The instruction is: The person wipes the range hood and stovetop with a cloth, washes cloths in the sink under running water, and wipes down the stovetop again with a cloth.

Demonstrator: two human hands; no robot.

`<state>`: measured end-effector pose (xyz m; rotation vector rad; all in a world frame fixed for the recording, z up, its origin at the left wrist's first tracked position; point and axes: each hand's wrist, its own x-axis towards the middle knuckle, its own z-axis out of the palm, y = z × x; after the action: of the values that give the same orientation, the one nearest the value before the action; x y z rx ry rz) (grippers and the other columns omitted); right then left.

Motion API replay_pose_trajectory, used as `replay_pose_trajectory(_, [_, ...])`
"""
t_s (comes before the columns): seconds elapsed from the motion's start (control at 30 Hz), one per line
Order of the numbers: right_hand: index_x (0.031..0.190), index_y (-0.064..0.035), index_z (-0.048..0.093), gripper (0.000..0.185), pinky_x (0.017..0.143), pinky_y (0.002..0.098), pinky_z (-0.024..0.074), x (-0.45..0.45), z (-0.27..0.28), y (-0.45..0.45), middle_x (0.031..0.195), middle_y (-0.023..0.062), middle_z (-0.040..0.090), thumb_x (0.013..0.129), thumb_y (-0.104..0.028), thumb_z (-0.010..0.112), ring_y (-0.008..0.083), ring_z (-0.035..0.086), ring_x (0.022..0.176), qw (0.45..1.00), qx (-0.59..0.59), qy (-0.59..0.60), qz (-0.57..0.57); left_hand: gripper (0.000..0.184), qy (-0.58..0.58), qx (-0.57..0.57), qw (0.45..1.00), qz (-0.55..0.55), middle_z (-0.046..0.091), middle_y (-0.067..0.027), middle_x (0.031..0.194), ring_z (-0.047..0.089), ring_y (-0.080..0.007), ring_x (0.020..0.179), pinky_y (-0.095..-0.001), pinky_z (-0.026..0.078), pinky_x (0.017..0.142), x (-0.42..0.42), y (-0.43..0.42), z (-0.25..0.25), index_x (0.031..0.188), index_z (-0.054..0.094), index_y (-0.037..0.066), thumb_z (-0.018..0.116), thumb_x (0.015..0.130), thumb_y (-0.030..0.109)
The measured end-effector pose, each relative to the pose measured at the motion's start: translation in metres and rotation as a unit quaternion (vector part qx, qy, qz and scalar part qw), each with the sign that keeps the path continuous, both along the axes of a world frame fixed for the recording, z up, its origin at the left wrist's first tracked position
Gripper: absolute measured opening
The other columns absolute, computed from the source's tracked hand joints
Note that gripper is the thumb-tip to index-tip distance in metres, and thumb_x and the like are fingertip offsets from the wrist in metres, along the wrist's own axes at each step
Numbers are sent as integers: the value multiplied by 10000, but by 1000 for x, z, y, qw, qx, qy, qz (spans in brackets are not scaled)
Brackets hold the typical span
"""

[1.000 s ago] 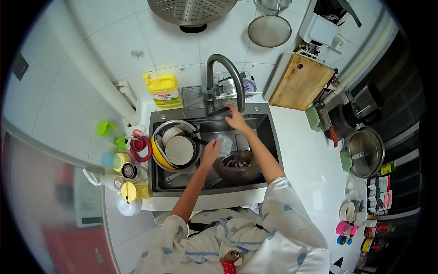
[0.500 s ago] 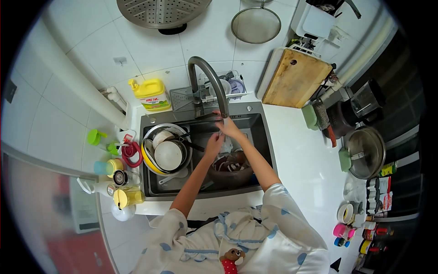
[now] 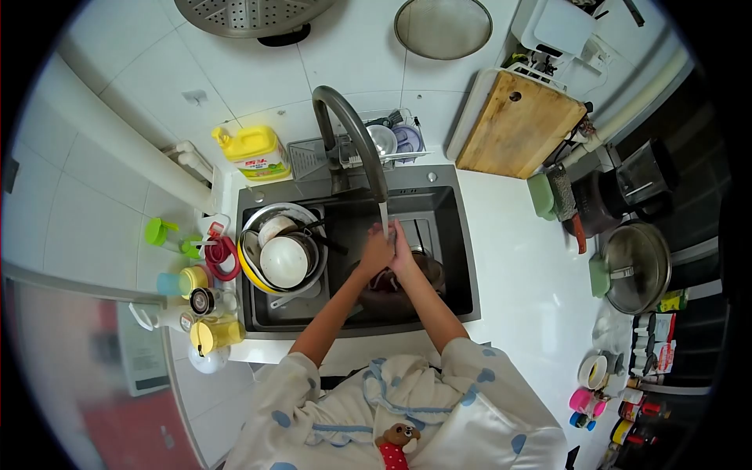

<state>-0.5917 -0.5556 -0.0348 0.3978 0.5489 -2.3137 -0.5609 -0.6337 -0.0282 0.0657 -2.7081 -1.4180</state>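
My left hand (image 3: pixel 377 251) and my right hand (image 3: pixel 402 249) are pressed together under the running water (image 3: pixel 384 215) of the grey faucet (image 3: pixel 345 117). The fingers of both are closed, and whatever may lie between the palms is hidden. Just below them, in the right basin of the dark sink (image 3: pixel 458 235), sits a brownish, see-through bowl (image 3: pixel 376 301) with dark red and white things in it, partly covered by my forearms.
In the left basin, a steel bowl (image 3: pixel 249 265) holds stacked white bowls (image 3: pixel 283 262) and a dark-handled pan. A yellow detergent jug (image 3: pixel 258 153) stands behind. Wooden cutting board (image 3: pixel 521 125) leans at back right; jars (image 3: pixel 215 335) line the left edge. A glass lid (image 3: pixel 638 266) lies right.
My right hand has come down from near the spout to meet the left, which shifted slightly right. The faucet's lever is no longer touched, and the water falls onto both hands.
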Motion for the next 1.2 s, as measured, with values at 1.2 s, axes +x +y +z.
replay_pose_trajectory(1.2, [812,-104,493,315,534,326,452,-15,-82,-11,669,35,469,841,-415,535,182,516,630,983,164,-83,20,259,-35,101,994,39,603,-182,964,595,-292,820,-324,457,732,59,-3,43,1010,585,14,525,765,72])
